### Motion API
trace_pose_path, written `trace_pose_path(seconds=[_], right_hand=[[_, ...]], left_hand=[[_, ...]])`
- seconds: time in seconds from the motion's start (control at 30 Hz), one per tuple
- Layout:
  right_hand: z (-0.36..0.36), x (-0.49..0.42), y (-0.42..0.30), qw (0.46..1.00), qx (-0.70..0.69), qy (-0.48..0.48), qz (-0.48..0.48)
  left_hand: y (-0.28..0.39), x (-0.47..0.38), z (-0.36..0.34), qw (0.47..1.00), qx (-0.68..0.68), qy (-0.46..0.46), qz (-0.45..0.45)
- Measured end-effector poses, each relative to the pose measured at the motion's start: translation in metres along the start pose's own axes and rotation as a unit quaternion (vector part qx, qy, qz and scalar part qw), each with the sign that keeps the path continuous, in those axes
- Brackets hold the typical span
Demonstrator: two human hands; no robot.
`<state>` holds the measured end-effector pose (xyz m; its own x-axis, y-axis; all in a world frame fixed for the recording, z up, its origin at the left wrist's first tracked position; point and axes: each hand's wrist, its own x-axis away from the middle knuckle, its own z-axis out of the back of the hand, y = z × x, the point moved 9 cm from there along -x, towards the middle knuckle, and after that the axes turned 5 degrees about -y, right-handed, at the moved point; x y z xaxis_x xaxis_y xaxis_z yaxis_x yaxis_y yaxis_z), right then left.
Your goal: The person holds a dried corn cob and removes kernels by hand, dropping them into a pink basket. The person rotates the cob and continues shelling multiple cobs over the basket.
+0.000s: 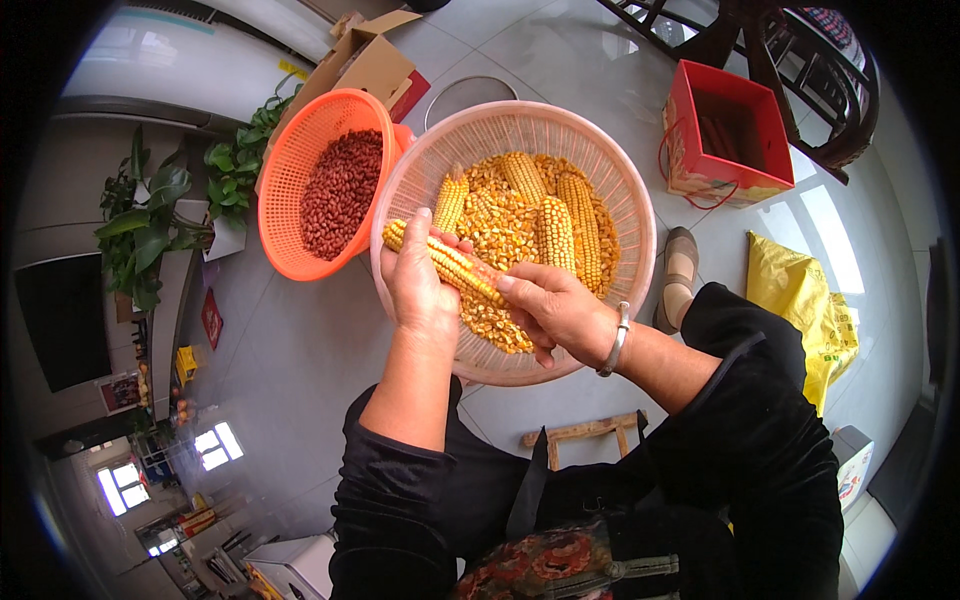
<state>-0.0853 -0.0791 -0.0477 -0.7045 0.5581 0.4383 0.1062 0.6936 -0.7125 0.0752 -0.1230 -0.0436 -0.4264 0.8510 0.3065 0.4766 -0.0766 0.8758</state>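
My left hand (420, 281) wraps around a partly shelled corn cob (454, 264), its thumb lying along the top. At the cob's lower right end, my right hand (559, 306) grips it with the thumb against the kernels. A strip along the cob's upper right side is bare of kernels. Both hands are over a pink plastic basket (517, 112). Inside it, loose yellow corn kernels (495, 221) surround several whole cobs, among them one upright corn cob (556, 236) just beyond my right hand. My right wrist wears a silver bangle (618, 339).
An orange basket (281, 217) of dark red peanuts or beans (341, 191) adjoins the pink one. Behind stand a cardboard box (375, 71) and a round wire rim (469, 81). Rightward are a red box (739, 176), a shoe (679, 255) and a yellow sack (795, 300). Below is a wooden stool (589, 430).
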Motion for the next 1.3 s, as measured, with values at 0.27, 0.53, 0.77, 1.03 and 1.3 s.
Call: trace_pose_path(seconds=[0.27,0.53,0.77,1.03,1.3], right_hand=[[0.014,-0.010,0.006,0.994,0.100,0.021,0.044],[0.012,-0.007,0.011,0.995,0.097,-0.012,0.009],[0.017,-0.006,-0.007,0.959,0.196,0.079,0.187],[0.015,-0.003,-0.005,0.929,0.292,0.135,0.183],[0.010,-0.003,-0.002,0.910,0.361,0.138,0.147]], left_hand=[[-0.002,-0.003,-0.001,1.000,0.000,-0.007,0.006],[-0.031,0.025,-0.032,0.986,0.021,-0.108,0.126],[-0.027,0.029,-0.042,0.978,0.006,-0.191,0.080],[-0.026,0.030,-0.039,0.981,-0.020,-0.182,0.065],[-0.026,0.027,-0.032,0.986,-0.018,-0.156,0.049]])
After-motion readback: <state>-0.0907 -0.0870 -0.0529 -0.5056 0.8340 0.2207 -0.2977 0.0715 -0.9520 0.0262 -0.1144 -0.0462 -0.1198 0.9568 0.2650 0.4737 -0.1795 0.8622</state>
